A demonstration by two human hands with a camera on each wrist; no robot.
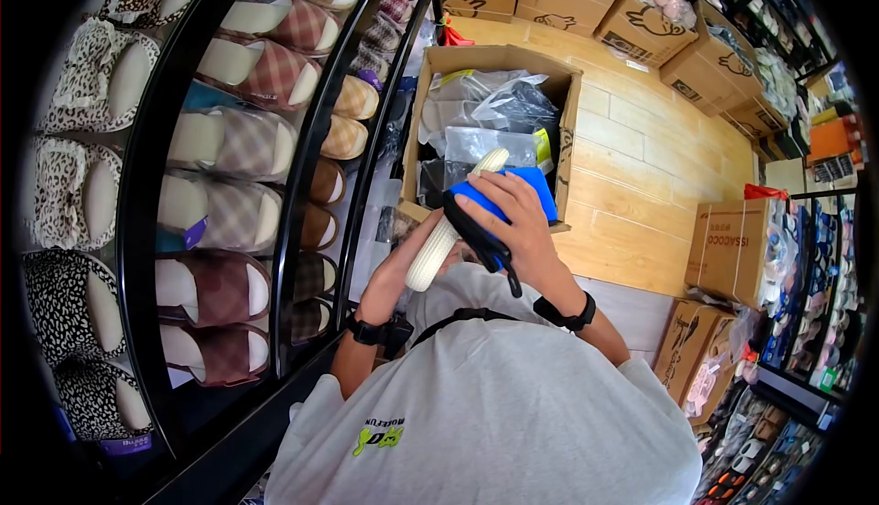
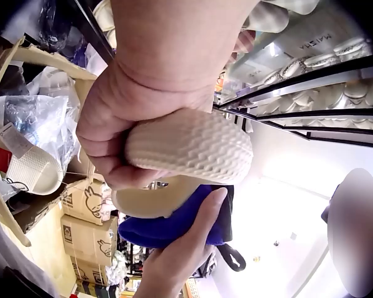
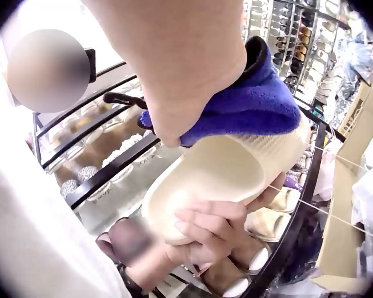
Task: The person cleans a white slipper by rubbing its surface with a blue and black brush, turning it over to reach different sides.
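Observation:
My left hand (image 1: 398, 253) grips a cream slipper (image 1: 430, 258) with a textured outer surface, held in front of my body. In the left wrist view, my fingers curl round the near end of the slipper (image 2: 193, 146). The right hand (image 1: 517, 217) holds a blue plush cloth (image 1: 540, 189) with black edging and a black hanging loop. Its thumb lies along the blue cloth (image 2: 161, 230) in the left wrist view. The right wrist view shows the cloth (image 3: 255, 112) against the top of the slipper, whose smooth footbed (image 3: 174, 198) faces the camera.
Beyond my hands stands an open cardboard box (image 1: 572, 111) of bagged goods. A black-framed rack (image 1: 146, 184) with several rows of slippers rises on the left. Cartons (image 1: 641, 29) line the back of the wooden floor (image 1: 632, 194), and more cartons (image 1: 728, 249) stand at the right.

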